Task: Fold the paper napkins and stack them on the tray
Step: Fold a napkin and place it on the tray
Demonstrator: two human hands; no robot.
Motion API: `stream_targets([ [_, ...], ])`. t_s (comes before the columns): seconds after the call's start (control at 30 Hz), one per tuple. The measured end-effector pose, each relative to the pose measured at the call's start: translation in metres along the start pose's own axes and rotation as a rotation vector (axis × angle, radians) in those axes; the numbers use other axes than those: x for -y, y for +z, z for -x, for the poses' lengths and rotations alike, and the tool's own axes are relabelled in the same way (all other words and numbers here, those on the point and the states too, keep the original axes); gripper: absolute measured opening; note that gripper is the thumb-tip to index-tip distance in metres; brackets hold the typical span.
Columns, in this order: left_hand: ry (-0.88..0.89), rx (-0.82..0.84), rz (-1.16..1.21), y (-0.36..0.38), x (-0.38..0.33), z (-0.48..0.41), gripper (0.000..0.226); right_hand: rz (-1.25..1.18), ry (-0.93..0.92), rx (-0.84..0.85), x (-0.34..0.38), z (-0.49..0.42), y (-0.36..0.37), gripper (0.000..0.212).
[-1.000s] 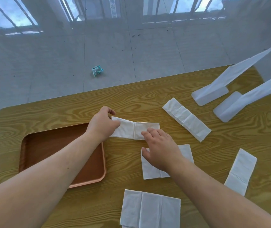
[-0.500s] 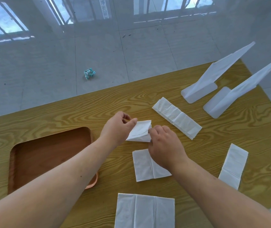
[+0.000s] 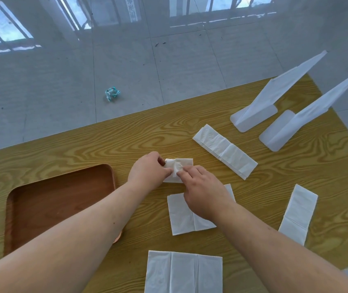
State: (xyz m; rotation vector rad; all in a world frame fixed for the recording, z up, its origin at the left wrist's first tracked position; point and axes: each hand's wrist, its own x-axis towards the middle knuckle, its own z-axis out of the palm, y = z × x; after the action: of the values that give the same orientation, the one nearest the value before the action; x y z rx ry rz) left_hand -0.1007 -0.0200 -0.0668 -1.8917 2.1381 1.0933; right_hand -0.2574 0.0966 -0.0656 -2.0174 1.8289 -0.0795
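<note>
A small folded white napkin (image 3: 180, 164) lies at the table's middle, pinched between my left hand (image 3: 147, 170) and my right hand (image 3: 203, 191). Both hands grip it from either side, and its near part is hidden by my fingers. Under my right wrist lies a square white napkin (image 3: 181, 216). A brown tray (image 3: 61, 193) with nothing visible in it sits to the left, partly covered by my left forearm. A long folded napkin (image 3: 224, 151) lies behind to the right, another napkin strip (image 3: 297, 213) at the right, and a wide open napkin (image 3: 183, 271) at the near edge.
Two white plastic stands (image 3: 257, 115) (image 3: 283, 132) lean at the back right of the wooden table (image 3: 84, 149). A crumpled teal wrapper (image 3: 112, 94) lies on the tiled floor beyond the table's far edge.
The long napkin strip has been folded in half, left end over right. Both hands have closed together on the small folded piece. The view has shifted, so the tray sits farther left.
</note>
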Motion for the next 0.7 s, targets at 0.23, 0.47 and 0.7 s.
stream_targets([
  [0.23,-0.1,0.05,0.524,0.004,-0.005,0.005,0.035,-0.278,0.139,-0.044,-0.002,-0.003,-0.006,0.05],
  [0.47,-0.097,0.241,0.927,-0.011,-0.01,0.018,0.019,-0.896,0.6,-0.176,-0.003,-0.015,-0.023,0.069],
  [0.7,-0.101,0.147,0.858,-0.025,0.005,0.026,0.008,-1.257,0.693,-0.079,0.002,-0.025,-0.028,0.012],
])
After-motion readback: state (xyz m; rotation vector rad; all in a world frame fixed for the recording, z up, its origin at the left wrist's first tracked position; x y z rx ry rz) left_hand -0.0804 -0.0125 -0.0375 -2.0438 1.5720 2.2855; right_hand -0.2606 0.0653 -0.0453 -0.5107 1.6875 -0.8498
